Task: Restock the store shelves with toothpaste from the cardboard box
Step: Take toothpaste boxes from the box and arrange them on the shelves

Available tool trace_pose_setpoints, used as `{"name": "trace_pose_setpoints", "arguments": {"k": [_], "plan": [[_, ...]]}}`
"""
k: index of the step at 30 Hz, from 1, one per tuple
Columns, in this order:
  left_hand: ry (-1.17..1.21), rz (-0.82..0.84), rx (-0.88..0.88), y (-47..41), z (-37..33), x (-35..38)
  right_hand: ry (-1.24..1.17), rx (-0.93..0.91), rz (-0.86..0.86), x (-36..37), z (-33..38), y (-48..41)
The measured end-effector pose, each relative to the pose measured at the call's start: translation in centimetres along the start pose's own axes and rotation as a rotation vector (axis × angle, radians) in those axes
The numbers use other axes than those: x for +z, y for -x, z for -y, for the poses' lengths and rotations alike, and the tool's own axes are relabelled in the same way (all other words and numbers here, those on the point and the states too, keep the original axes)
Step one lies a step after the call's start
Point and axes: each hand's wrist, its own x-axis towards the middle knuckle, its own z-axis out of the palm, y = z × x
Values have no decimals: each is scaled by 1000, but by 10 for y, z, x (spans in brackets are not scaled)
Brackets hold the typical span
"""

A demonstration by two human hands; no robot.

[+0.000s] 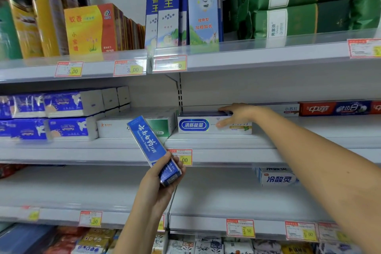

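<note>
My left hand grips the lower end of a blue toothpaste box, which tilts up and to the left in front of the middle shelf. My right hand reaches onto that shelf and rests on a white and blue toothpaste box, thumb on its front face and fingers along its top. A white and green toothpaste box lies just left of it, partly hidden by the blue box. The cardboard box is out of view.
Red toothpaste boxes line the back right of the middle shelf; blue tissue packs fill its left. One white box sits on the shelf below. Tall blue boxes and green packs stand above.
</note>
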Motion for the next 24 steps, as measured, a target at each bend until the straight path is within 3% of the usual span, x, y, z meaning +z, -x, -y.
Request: {"name": "trace_pose_setpoints", "arguments": {"k": [10, 13, 18, 24], "plan": [[-4, 7, -12, 0, 4, 5, 112, 0, -166, 9, 1, -5], [-20, -3, -7, 0, 5, 4, -37, 4, -206, 7, 1, 0], [-15, 12, -7, 1, 3, 3, -385, 175, -156, 3, -20, 26], [-13, 18, 0, -1, 8, 1, -439, 325, -186, 21, -22, 42]]}}
